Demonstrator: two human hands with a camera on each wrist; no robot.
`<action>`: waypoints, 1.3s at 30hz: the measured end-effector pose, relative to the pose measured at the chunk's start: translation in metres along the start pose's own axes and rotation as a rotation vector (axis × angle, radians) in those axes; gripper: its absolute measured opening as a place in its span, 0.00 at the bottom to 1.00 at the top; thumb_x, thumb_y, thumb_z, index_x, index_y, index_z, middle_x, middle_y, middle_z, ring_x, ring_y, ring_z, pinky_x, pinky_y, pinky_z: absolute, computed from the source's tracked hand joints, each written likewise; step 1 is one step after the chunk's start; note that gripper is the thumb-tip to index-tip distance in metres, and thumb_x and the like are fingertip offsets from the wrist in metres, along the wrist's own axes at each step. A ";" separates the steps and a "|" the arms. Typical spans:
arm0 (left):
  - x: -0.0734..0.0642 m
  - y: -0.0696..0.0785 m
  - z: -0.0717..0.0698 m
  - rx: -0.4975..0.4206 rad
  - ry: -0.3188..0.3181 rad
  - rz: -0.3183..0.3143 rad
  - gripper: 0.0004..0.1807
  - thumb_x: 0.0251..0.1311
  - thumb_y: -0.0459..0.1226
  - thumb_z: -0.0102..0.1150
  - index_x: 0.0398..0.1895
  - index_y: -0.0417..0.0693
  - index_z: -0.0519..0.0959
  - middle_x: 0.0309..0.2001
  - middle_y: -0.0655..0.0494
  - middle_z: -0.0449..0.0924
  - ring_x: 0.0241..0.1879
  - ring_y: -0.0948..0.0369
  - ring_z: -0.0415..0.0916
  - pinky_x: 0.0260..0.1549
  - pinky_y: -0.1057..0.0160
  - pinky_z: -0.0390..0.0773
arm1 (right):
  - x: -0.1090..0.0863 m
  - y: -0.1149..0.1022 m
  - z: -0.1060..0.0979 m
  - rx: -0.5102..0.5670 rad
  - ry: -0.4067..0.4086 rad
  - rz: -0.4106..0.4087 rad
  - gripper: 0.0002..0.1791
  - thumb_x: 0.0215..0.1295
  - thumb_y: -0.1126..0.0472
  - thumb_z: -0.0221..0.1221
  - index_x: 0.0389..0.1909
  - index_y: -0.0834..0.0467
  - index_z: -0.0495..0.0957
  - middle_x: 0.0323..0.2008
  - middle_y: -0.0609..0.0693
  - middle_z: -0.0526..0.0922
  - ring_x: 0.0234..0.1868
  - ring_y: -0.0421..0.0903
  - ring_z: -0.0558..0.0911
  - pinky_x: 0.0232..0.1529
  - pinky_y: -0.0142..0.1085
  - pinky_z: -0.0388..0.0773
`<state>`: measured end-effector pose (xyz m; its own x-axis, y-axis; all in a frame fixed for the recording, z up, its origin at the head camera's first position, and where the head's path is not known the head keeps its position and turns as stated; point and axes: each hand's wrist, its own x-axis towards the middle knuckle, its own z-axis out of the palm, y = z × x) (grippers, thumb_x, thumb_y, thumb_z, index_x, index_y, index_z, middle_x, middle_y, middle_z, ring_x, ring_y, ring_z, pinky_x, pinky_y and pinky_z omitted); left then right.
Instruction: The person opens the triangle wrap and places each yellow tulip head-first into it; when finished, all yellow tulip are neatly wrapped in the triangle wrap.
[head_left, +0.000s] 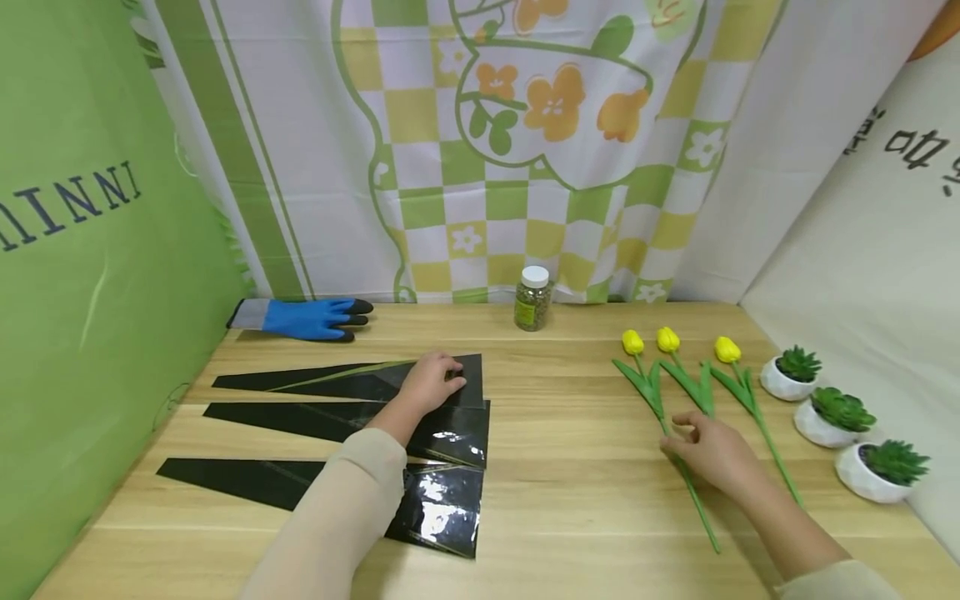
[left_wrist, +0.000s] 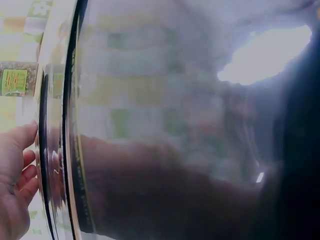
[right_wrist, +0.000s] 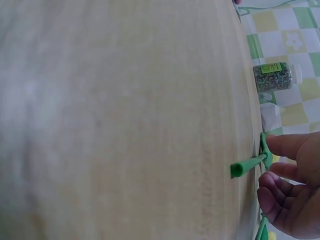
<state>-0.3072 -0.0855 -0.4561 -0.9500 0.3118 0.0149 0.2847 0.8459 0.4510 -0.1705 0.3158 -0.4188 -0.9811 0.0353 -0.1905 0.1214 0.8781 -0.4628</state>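
Observation:
Three flat, tapered, glossy black plastic sleeves with thin gold lines lie one above another on the table. My left hand (head_left: 433, 382) is over the wide end of the farthest sleeve (head_left: 345, 377), fingertips at its surface, thumb and forefinger apart. The middle sleeve (head_left: 450, 429) and near sleeve (head_left: 442, 504) are partly hidden by my left arm. Three yellow artificial tulips lie at the right. My right hand (head_left: 712, 454) is at the leftmost tulip (head_left: 647, 387), thumb and forefinger spread at its green stem (right_wrist: 246, 167). The middle tulip (head_left: 686, 379) is partly covered by this hand; the right tulip (head_left: 738, 385) lies beyond.
A blue and grey work glove (head_left: 307, 319) lies at the back left. A clear jar (head_left: 531, 304) of small grains with a white lid stands at the back. Three succulents in white pots (head_left: 821, 423) line the right edge. Printed curtains surround the wooden table (head_left: 558, 500).

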 end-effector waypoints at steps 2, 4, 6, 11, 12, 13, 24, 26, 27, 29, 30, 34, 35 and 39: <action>0.000 0.000 0.001 0.012 0.003 -0.004 0.19 0.67 0.43 0.59 0.57 0.46 0.80 0.62 0.46 0.74 0.64 0.48 0.70 0.64 0.49 0.72 | 0.000 0.000 0.000 0.008 -0.006 -0.005 0.37 0.68 0.44 0.58 0.63 0.70 0.68 0.45 0.68 0.81 0.45 0.60 0.80 0.40 0.50 0.79; 0.001 0.000 0.001 0.017 0.006 -0.009 0.19 0.67 0.43 0.59 0.56 0.45 0.80 0.63 0.46 0.74 0.65 0.48 0.69 0.65 0.49 0.71 | -0.001 0.000 0.001 0.015 -0.008 -0.013 0.35 0.67 0.44 0.58 0.61 0.71 0.69 0.46 0.69 0.80 0.47 0.62 0.80 0.42 0.52 0.79; 0.000 0.000 0.002 0.020 0.007 -0.013 0.18 0.67 0.43 0.59 0.56 0.45 0.81 0.63 0.46 0.74 0.65 0.48 0.69 0.66 0.49 0.71 | -0.001 -0.001 0.002 0.015 -0.007 -0.021 0.35 0.67 0.45 0.58 0.61 0.71 0.70 0.47 0.71 0.80 0.48 0.64 0.80 0.43 0.53 0.79; 0.001 0.001 0.002 0.038 0.015 -0.013 0.17 0.67 0.43 0.59 0.55 0.45 0.82 0.61 0.47 0.76 0.63 0.49 0.71 0.65 0.50 0.71 | 0.002 -0.001 0.004 0.003 -0.003 -0.028 0.32 0.68 0.49 0.59 0.60 0.71 0.71 0.48 0.71 0.80 0.48 0.63 0.80 0.44 0.54 0.78; 0.001 0.000 0.002 0.040 0.019 -0.011 0.17 0.66 0.42 0.59 0.54 0.45 0.82 0.61 0.47 0.76 0.63 0.49 0.71 0.65 0.50 0.71 | 0.003 -0.001 0.004 0.002 -0.002 -0.029 0.31 0.68 0.49 0.59 0.60 0.71 0.71 0.47 0.70 0.80 0.48 0.62 0.80 0.44 0.54 0.79; 0.001 0.000 0.002 0.042 0.023 -0.009 0.17 0.66 0.42 0.60 0.54 0.45 0.83 0.60 0.47 0.77 0.63 0.49 0.71 0.65 0.50 0.72 | 0.003 -0.001 0.005 0.003 0.000 -0.029 0.30 0.68 0.51 0.59 0.59 0.71 0.71 0.46 0.69 0.80 0.47 0.61 0.80 0.43 0.53 0.79; 0.000 -0.001 0.002 0.010 0.054 -0.011 0.15 0.65 0.42 0.61 0.50 0.47 0.85 0.54 0.49 0.80 0.56 0.51 0.76 0.58 0.51 0.76 | 0.006 0.000 0.006 0.020 0.008 -0.027 0.23 0.65 0.58 0.56 0.54 0.71 0.74 0.38 0.61 0.83 0.39 0.52 0.81 0.35 0.43 0.78; -0.001 -0.001 0.001 0.002 0.058 -0.012 0.15 0.65 0.42 0.61 0.51 0.47 0.84 0.54 0.49 0.80 0.56 0.51 0.76 0.58 0.51 0.77 | 0.006 -0.001 0.005 0.021 0.014 -0.027 0.23 0.64 0.59 0.55 0.54 0.72 0.74 0.38 0.61 0.83 0.37 0.51 0.81 0.33 0.41 0.77; -0.002 -0.001 0.000 0.000 0.061 -0.009 0.15 0.65 0.42 0.61 0.51 0.46 0.84 0.54 0.49 0.80 0.55 0.51 0.76 0.57 0.51 0.77 | 0.006 -0.001 0.005 0.022 0.017 -0.027 0.23 0.63 0.60 0.55 0.54 0.71 0.74 0.37 0.61 0.83 0.37 0.50 0.80 0.33 0.40 0.76; -0.002 -0.001 -0.001 -0.003 0.064 -0.004 0.15 0.65 0.42 0.61 0.51 0.46 0.84 0.54 0.49 0.80 0.56 0.50 0.76 0.58 0.51 0.77 | 0.006 -0.001 0.005 0.027 0.023 -0.025 0.23 0.63 0.60 0.54 0.54 0.71 0.73 0.36 0.60 0.83 0.35 0.49 0.80 0.31 0.38 0.75; -0.003 0.000 -0.002 -0.005 0.066 -0.001 0.15 0.65 0.42 0.60 0.51 0.46 0.84 0.54 0.48 0.80 0.56 0.50 0.76 0.58 0.51 0.77 | 0.006 -0.001 0.004 0.032 0.022 -0.025 0.23 0.63 0.60 0.54 0.55 0.72 0.72 0.36 0.60 0.83 0.35 0.49 0.79 0.30 0.37 0.74; -0.003 0.002 -0.008 -0.008 0.080 0.008 0.15 0.66 0.42 0.60 0.51 0.47 0.84 0.55 0.48 0.80 0.57 0.49 0.76 0.59 0.50 0.76 | 0.006 -0.005 0.002 0.050 0.026 -0.031 0.24 0.66 0.59 0.53 0.57 0.71 0.72 0.36 0.59 0.82 0.33 0.48 0.77 0.29 0.35 0.72; -0.004 0.002 -0.009 -0.009 0.084 0.007 0.15 0.66 0.43 0.60 0.51 0.47 0.85 0.56 0.48 0.79 0.58 0.49 0.76 0.60 0.50 0.75 | 0.006 -0.007 0.001 0.063 0.025 -0.032 0.24 0.67 0.59 0.52 0.57 0.71 0.71 0.36 0.59 0.82 0.33 0.47 0.77 0.29 0.35 0.72; -0.005 0.004 -0.013 -0.042 0.090 -0.011 0.15 0.66 0.43 0.60 0.51 0.48 0.84 0.57 0.48 0.79 0.58 0.49 0.75 0.61 0.49 0.75 | 0.008 -0.015 0.002 0.173 0.003 -0.034 0.24 0.70 0.59 0.50 0.60 0.72 0.69 0.34 0.56 0.81 0.29 0.45 0.77 0.27 0.35 0.75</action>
<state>-0.3028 -0.0894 -0.4433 -0.9612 0.2612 0.0891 0.2707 0.8294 0.4887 -0.1797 0.3022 -0.4154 -0.9854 0.0088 -0.1699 0.1124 0.7836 -0.6111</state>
